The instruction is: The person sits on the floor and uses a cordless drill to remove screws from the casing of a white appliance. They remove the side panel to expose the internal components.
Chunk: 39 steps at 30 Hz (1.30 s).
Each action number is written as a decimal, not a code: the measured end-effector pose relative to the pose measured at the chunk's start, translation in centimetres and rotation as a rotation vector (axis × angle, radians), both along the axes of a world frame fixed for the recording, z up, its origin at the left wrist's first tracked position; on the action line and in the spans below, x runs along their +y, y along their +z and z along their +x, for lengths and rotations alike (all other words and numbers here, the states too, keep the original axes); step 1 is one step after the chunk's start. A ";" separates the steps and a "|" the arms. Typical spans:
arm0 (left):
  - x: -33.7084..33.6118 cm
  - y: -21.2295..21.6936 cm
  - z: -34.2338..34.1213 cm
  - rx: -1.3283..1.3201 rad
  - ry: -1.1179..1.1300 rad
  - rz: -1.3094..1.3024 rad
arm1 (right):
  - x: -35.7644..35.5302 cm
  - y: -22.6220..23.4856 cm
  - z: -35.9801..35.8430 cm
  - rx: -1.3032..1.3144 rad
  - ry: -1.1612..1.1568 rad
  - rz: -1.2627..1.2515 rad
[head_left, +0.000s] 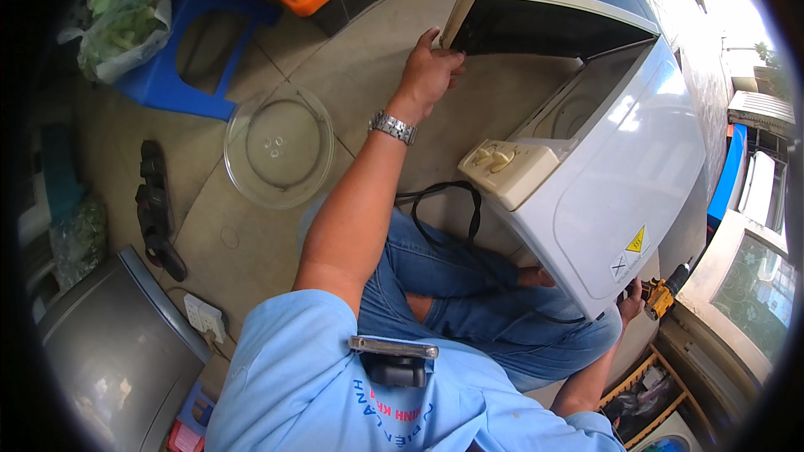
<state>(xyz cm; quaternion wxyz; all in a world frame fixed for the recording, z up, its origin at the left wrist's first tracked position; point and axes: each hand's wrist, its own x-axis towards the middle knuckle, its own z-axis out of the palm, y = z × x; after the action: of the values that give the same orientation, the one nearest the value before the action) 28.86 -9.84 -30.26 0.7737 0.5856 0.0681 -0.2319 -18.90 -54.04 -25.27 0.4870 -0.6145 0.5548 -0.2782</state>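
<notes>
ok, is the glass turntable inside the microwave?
No, the glass turntable lies on the tiled floor, apart from the microwave.

Head-worn left fisheye view, looking steeply down, wearer's shirt [289, 360] close below, hands [427, 74] farther out

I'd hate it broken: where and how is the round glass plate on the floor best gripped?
Probably by the rim of the glass plate, coming from the person's left: it lies flat and round without handles, and the blue stool is close to its far edge.
</notes>
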 end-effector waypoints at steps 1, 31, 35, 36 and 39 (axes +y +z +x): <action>0.0 0.0 0.0 -0.002 0.002 0.000 | -0.1 -0.1 0.0 -0.002 0.006 -0.009; -1.1 -1.8 0.0 -0.084 0.018 -0.077 | -4.9 -2.2 -2.2 0.065 0.125 0.162; -1.5 -2.0 -0.1 -0.176 -0.027 -0.026 | -3.4 -2.1 -1.4 0.106 0.158 0.109; -1.3 -1.2 0.1 -0.183 -0.054 0.027 | -2.8 -2.3 -0.9 0.115 0.166 0.098; -0.9 -0.5 -0.4 -0.103 -0.014 -0.011 | -0.2 -2.1 0.2 0.178 0.168 0.034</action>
<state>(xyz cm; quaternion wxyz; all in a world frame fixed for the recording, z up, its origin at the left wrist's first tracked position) 28.49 -10.79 -30.80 0.7776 0.5932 0.0227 -0.2072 -18.67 -54.23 -27.36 0.4678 -0.6729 0.5469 -0.1713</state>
